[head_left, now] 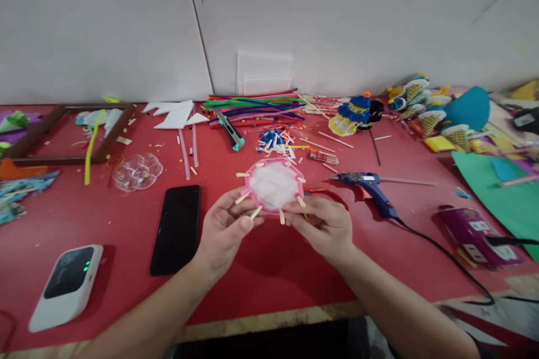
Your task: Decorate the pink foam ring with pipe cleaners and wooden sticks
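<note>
Between my two hands is a round white disc with a pink rim (274,184), held up above the red table. Short pale wooden sticks jut outward all around its edge. My left hand (225,227) grips the lower left of the rim, its thumb close to one stick. My right hand (322,224) pinches the lower right of the rim with thumb and fingers. Red-handled scissors (330,193) lie on the table behind my right hand, partly hidden by it.
A blue glue gun (370,188) with its cord lies to the right, near a purple power box (478,235). On the left are a black phone (176,230) and a white device (67,286). Pipe cleaners (252,106), a cutter (229,130) and a blue-trimmed craft piece (353,112) lie further back.
</note>
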A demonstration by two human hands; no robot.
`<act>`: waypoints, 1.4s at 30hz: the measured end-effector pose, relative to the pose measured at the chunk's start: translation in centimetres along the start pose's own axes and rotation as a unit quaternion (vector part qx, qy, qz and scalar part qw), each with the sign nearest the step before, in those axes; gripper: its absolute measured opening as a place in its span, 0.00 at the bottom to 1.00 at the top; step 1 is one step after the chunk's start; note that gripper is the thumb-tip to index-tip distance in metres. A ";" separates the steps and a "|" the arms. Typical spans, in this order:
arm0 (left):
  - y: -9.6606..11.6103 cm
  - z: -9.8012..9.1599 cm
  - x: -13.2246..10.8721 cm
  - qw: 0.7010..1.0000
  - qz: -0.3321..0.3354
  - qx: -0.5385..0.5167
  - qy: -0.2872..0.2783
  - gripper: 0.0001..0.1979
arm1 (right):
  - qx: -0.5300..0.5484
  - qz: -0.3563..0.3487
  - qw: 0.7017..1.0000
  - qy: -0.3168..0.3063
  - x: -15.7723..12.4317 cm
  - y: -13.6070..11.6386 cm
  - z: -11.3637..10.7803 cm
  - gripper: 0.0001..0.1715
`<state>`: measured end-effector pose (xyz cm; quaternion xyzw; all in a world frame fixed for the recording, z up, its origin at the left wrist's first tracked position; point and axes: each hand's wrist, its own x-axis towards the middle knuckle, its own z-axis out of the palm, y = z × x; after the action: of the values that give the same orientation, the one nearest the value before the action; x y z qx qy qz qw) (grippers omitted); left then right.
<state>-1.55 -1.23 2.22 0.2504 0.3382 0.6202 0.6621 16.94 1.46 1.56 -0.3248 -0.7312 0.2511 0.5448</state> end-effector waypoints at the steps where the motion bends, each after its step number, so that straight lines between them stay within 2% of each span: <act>1: 0.0 0.0 0.0 1.000 0.001 0.003 -0.001 0.20 | 0.003 0.000 1.000 -0.001 0.0 0.0 0.0 0.10; 8: 0.0 0.1 0.0 1.000 0.000 0.003 0.015 0.21 | 0.000 -0.001 1.000 0.001 -0.1 0.1 0.0 0.10; 26: -0.1 0.0 0.1 1.000 -0.004 0.012 0.016 0.22 | 0.004 0.003 1.000 0.005 -0.1 0.1 0.1 0.09; 33: 0.0 0.0 -0.1 0.999 -0.003 0.035 0.037 0.23 | 0.013 0.011 1.000 0.003 -0.2 0.2 0.1 0.10; 42: 0.1 0.2 0.0 0.999 -0.009 0.011 0.040 0.24 | 0.007 0.002 1.000 0.000 -0.2 0.3 0.1 0.10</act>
<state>-1.46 -1.16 2.43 0.2293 0.3738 0.6198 0.6508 16.89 1.52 1.22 -0.3226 -0.7289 0.2570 0.5465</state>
